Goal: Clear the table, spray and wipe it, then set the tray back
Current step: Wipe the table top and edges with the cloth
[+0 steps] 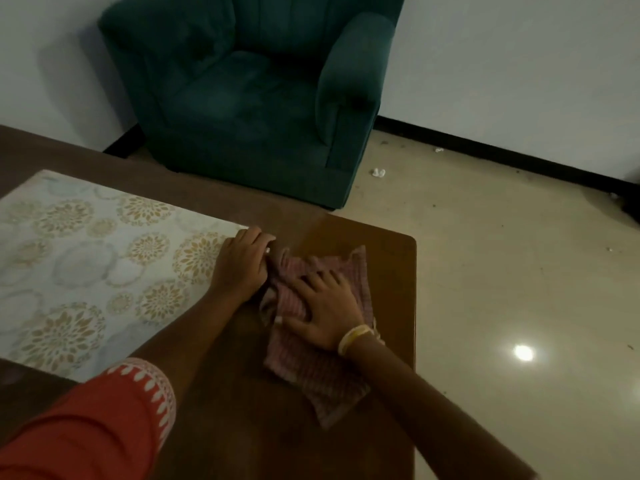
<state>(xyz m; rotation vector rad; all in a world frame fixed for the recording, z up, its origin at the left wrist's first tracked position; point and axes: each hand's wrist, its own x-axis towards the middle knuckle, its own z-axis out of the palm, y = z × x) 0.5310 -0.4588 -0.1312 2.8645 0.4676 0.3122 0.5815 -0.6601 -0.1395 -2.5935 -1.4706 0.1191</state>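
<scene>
Dim room, green armchair (249, 95) behind the brown table (388, 244). Wipe step, by the look of it: pink cloth (322, 372) spread at the table's right end. Right hand (323, 311) flat on it, fingers splayed; left hand (242, 265) pinching the cloth's bunched edge, just beside the patterned mat (86, 265). No tray or spray in view. Next: sweep the cloth. Table edge close on the right, open floor beyond; bare wood toward the camera.
</scene>
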